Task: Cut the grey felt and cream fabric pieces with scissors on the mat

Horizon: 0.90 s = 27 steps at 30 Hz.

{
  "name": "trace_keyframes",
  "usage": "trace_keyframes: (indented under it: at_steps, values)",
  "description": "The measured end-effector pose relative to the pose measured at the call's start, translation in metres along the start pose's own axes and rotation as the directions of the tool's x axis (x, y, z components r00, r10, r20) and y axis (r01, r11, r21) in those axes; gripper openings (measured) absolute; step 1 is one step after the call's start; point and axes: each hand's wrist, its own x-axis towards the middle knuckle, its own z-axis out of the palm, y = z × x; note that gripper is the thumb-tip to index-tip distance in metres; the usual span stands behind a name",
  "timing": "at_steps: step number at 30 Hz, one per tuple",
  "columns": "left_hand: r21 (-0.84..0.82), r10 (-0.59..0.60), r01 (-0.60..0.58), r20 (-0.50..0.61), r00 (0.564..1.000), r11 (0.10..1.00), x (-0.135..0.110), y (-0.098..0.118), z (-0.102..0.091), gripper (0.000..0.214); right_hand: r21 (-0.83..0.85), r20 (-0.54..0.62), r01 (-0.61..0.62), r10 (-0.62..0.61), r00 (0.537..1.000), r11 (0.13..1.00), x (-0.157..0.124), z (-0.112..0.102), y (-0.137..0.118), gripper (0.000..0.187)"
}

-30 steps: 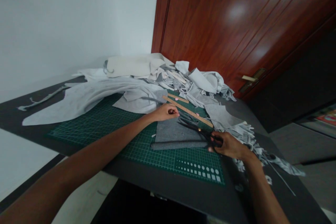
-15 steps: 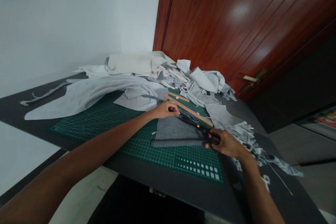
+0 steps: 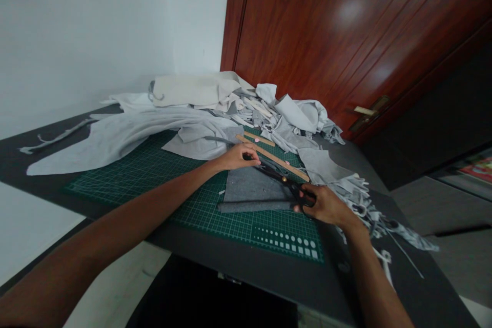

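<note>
So we're mid-cut: our right hand (image 3: 326,206) is closed round the black handles of the tailor's shears (image 3: 286,183), and our left hand (image 3: 236,158) pinches by the blade tips, on what we can't tell. The grey felt (image 3: 253,189) lies flat on the green cutting mat (image 3: 265,230); next calls for a steady snip.

Here come the two forearms: the left forearm (image 3: 126,205) runs broad at the bottom of the view and tapers to a slim wrist, and the right forearm (image 3: 374,277) is lean and narrow. It's bare skin all the way, on through the left hand (image 3: 239,158) and the right hand (image 3: 326,206) to the fingertips.
</note>
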Motion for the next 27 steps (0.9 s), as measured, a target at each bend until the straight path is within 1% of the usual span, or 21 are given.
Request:
trace_keyframes:
  at_steps: [8, 12, 19, 27]
  values:
    - [0.036, 0.03, -0.031, 0.017, 0.999, 0.999, 0.0008, 0.0053, -0.0029, 0.013, -0.009, 0.019, 0.002, -0.002, 1.0, 1.0, -0.0004, -0.0006, -0.0029, 0.039]
    - [0.048, 0.029, -0.031, 0.027, 0.999, 0.998, 0.0012, 0.007, -0.003, 0.013, -0.001, 0.024, 0.016, -0.016, 1.0, 1.0, 0.0, -0.0008, -0.0062, 0.037]
    - [0.053, 0.042, -0.043, 0.01, 0.999, 0.998, 0.0018, 0.0069, -0.0016, 0.012, -0.009, 0.021, 0.017, -0.017, 1.0, 1.0, 0.0012, 0.0005, -0.0096, 0.031]
    - [0.067, 0.073, -0.073, 0.006, 0.997, 0.995, 0.0014, 0.0072, -0.0005, 0.012, 0.027, 0.031, 0.03, -0.031, 0.999, 0.999, 0.001, 0.0027, -0.008, 0.031]
